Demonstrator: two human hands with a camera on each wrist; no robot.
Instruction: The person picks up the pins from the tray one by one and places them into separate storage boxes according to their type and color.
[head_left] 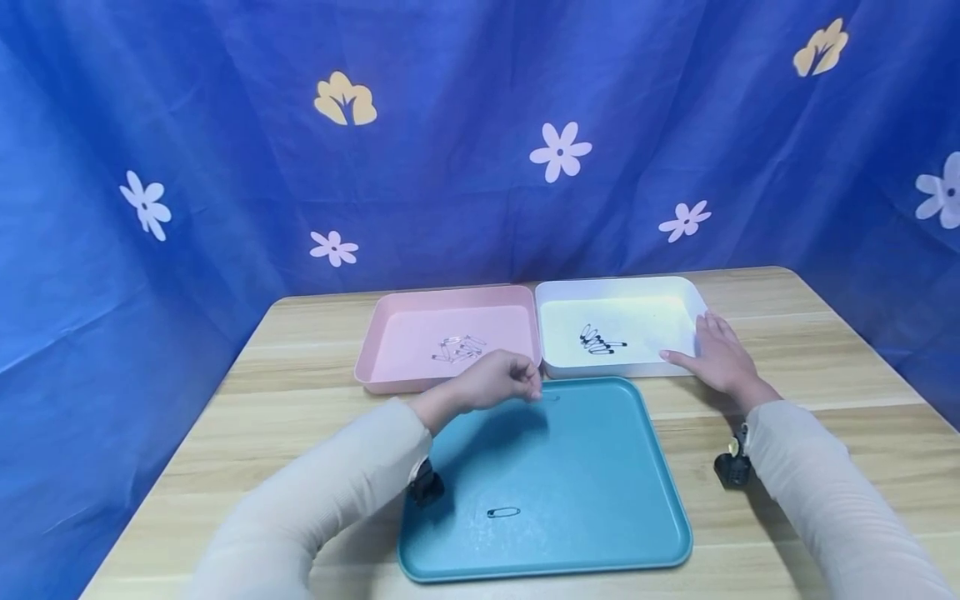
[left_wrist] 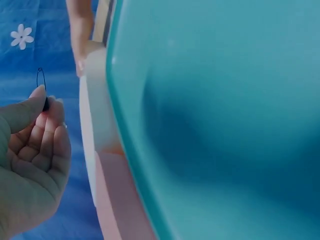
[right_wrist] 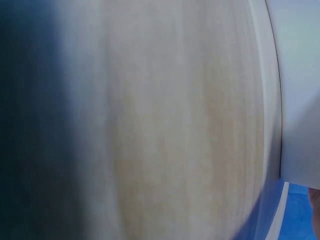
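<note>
My left hand [head_left: 501, 381] is over the far edge of the teal tray [head_left: 600, 467], in front of the pink tray. Its thumb and fingertips pinch a black safety pin [left_wrist: 46, 104], whose thin wire loop points up in the left wrist view. Another dark safety pin [head_left: 503, 512] lies on the near part of the teal tray. At the right, my right hand [head_left: 722, 357] rests on the near right corner of the white tray [head_left: 622, 370], fingers extended along its side and thumb at the front rim. Several black safety pins [head_left: 597, 342] lie inside the white tray.
The pink tray [head_left: 397, 385] stands left of the white one, with several silver safety pins [head_left: 459, 348] in it. All three trays sit on a wooden table [head_left: 300, 367]. Behind the table hangs a blue curtain [head_left: 450, 183] with flower shapes.
</note>
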